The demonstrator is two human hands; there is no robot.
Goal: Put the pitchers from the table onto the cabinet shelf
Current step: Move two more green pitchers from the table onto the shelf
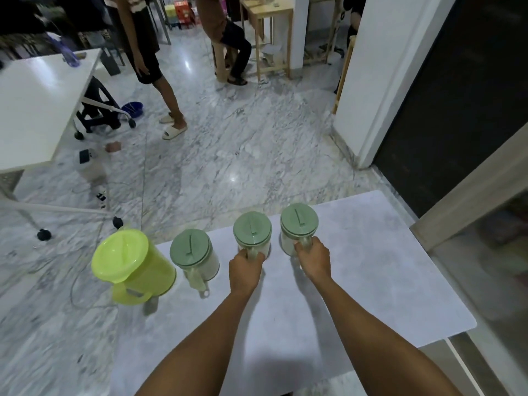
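Observation:
Several pitchers stand in a row along the far edge of a pale grey table (pixel 371 281). At the left is a lime green pitcher (pixel 128 258), then a clear pitcher with a sage green lid (pixel 191 248). My left hand (pixel 245 270) is closed around the handle of the third pitcher (pixel 252 230), clear with a sage lid. My right hand (pixel 313 260) grips the handle of the rightmost pitcher (pixel 299 220), same kind. Both held pitchers still look to rest on the table. The cabinet (pixel 485 232) with a glass front stands at the right.
Marble floor lies beyond the table. A white wheeled table (pixel 37 104) stands at the left, with cables on the floor near it. One person stands and another sits at wooden furniture farther back. A dark doorway is at the right.

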